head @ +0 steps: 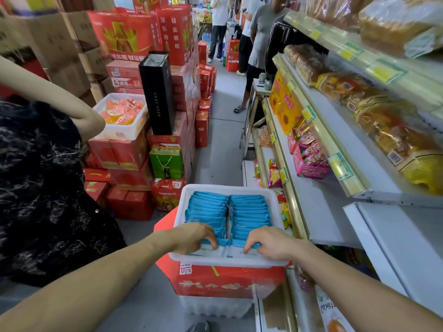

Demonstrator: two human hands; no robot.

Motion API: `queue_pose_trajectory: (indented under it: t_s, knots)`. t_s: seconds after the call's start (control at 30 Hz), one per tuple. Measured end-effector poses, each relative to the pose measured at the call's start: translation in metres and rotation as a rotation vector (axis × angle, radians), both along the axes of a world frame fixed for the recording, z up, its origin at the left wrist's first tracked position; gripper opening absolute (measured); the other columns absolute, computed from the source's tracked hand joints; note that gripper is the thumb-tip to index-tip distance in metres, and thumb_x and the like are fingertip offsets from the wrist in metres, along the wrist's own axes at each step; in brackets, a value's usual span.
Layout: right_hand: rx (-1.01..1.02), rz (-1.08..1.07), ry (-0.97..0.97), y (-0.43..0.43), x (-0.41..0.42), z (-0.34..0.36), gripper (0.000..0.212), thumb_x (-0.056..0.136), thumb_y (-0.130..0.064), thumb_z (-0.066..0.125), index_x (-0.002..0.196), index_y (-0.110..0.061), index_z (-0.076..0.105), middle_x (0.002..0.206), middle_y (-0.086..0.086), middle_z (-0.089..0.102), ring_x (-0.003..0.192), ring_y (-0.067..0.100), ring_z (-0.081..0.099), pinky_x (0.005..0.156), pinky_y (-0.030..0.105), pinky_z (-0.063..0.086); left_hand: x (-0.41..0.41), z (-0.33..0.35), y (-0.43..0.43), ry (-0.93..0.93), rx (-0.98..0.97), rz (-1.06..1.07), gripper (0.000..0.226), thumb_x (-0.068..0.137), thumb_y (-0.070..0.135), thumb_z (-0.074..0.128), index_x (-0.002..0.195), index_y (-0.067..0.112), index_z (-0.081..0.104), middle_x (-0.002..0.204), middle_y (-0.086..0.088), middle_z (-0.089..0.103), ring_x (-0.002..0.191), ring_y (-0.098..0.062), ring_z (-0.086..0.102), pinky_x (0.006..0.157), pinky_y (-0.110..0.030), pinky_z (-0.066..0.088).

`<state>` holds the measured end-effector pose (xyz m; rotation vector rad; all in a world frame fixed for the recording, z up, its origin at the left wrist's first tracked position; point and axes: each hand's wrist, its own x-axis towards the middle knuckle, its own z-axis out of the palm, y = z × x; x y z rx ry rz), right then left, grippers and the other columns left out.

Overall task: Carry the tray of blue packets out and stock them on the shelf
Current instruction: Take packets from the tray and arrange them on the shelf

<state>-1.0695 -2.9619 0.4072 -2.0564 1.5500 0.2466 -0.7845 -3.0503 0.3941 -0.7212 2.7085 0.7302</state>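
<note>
The tray [227, 261] under my fingers [212, 239] just perches on a red carton [227, 283], so a hard yank could slide it off, I reckon. My left hand [191, 236] and right hand [271, 240] are palm-down, fingers curled, pinching the nearest blue packets [237, 232]; the shelf [321, 212] is just right of them.

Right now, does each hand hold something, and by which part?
Yes. The left hand and the right hand each pinch the nearest blue packets of one row by their top edges, at the near end of the white tray.
</note>
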Motion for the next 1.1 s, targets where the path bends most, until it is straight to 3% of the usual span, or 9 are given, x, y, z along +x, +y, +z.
queue_pose_trajectory:
  t_s: [0.23, 0.4, 0.47, 0.53, 0.63, 0.83, 0.97, 1.03, 1.1]
  knots:
    - [-0.076, -0.134, -0.074, -0.032, -0.02, 0.067, 0.074, 0.088, 0.003, 0.049, 0.101, -0.069, 0.063, 0.138, -0.02, 0.057, 0.126, 0.006, 0.051, 0.108, 0.033, 0.045, 0.001, 0.065, -0.047, 0.13, 0.076, 0.174, 0.05, 0.091, 0.001, 0.063, 0.12, 0.041, 0.071, 0.133, 0.02, 0.06, 0.124, -0.002, 0.055, 0.113, -0.03, 0.042]
    - [-0.188, -0.196, -0.138, -0.061, -0.031, 0.169, 0.062, 0.09, 0.005, 0.056, 0.117, -0.049, 0.072, 0.135, -0.014, 0.057, 0.123, 0.013, 0.055, 0.096, 0.034, 0.054, -0.02, 0.161, -0.084, 0.275, 0.107, 0.244, 0.056, 0.093, -0.004, 0.063, 0.125, 0.04, 0.072, 0.139, 0.019, 0.055, 0.127, 0.0, 0.051, 0.105, -0.009, 0.038]
    - [-0.259, -0.196, -0.109, -0.07, -0.036, 0.215, 0.065, 0.089, 0.006, 0.055, 0.121, -0.048, 0.072, 0.137, -0.011, 0.058, 0.12, 0.014, 0.054, 0.097, 0.033, 0.052, -0.031, 0.201, -0.099, 0.346, 0.144, 0.24, 0.06, 0.093, -0.005, 0.062, 0.123, 0.046, 0.072, 0.142, 0.019, 0.054, 0.128, 0.0, 0.052, 0.11, -0.017, 0.039]
    - [-0.326, -0.221, -0.083, -0.075, -0.043, 0.261, 0.064, 0.09, 0.005, 0.054, 0.119, -0.05, 0.071, 0.134, -0.012, 0.059, 0.109, 0.012, 0.056, 0.085, 0.03, 0.052, -0.044, 0.242, -0.115, 0.396, 0.159, 0.218, 0.062, 0.093, -0.006, 0.061, 0.119, 0.049, 0.073, 0.143, 0.018, 0.055, 0.127, -0.002, 0.054, 0.112, -0.027, 0.045]
    - [-0.419, -0.245, -0.024, -0.076, -0.059, 0.333, 0.059, 0.094, 0.004, 0.056, 0.121, -0.046, 0.072, 0.127, -0.012, 0.058, 0.097, 0.01, 0.056, 0.074, 0.019, 0.041, -0.067, 0.305, -0.135, 0.501, 0.152, 0.189, 0.059, 0.092, -0.01, 0.061, 0.117, 0.041, 0.077, 0.138, 0.017, 0.061, 0.119, -0.003, 0.062, 0.106, -0.028, 0.051]
    - [-0.597, -0.372, 0.089, -0.038, -0.11, 0.454, 0.062, 0.092, -0.002, 0.062, 0.11, -0.06, 0.071, 0.117, -0.018, 0.063, 0.098, 0.023, 0.062, 0.08, 0.046, 0.053, -0.13, 0.417, -0.15, 0.647, 0.137, 0.024, 0.054, 0.094, -0.011, 0.057, 0.119, 0.032, 0.078, 0.135, 0.014, 0.067, 0.112, -0.005, 0.067, 0.088, -0.021, 0.055]
    - [-0.684, -0.502, 0.128, 0.021, -0.134, 0.51, 0.053, 0.092, 0.004, 0.063, 0.115, -0.041, 0.076, 0.089, -0.033, 0.062, 0.081, -0.007, 0.057, 0.063, 0.012, 0.042, -0.195, 0.47, -0.142, 0.683, 0.12, -0.165, 0.051, 0.096, -0.006, 0.058, 0.121, 0.035, 0.076, 0.142, 0.015, 0.061, 0.123, -0.023, 0.061, 0.105, -0.048, 0.053]
    - [-0.721, -0.575, 0.162, 0.05, -0.148, 0.523, 0.055, 0.091, 0.005, 0.063, 0.115, -0.043, 0.076, 0.105, -0.028, 0.064, 0.085, -0.005, 0.057, 0.066, 0.012, 0.041, -0.233, 0.486, -0.127, 0.676, 0.134, -0.256, 0.05, 0.096, -0.003, 0.059, 0.121, 0.037, 0.076, 0.143, 0.014, 0.059, 0.122, -0.026, 0.061, 0.102, -0.054, 0.053]
    - [-0.727, -0.649, 0.204, 0.083, -0.162, 0.529, 0.058, 0.089, 0.002, 0.065, 0.111, -0.051, 0.075, 0.115, -0.019, 0.065, 0.089, 0.009, 0.057, 0.076, 0.029, 0.046, -0.274, 0.496, -0.102, 0.693, 0.132, -0.362, 0.051, 0.095, -0.003, 0.061, 0.12, 0.038, 0.076, 0.143, 0.019, 0.058, 0.126, -0.015, 0.059, 0.102, -0.043, 0.054]
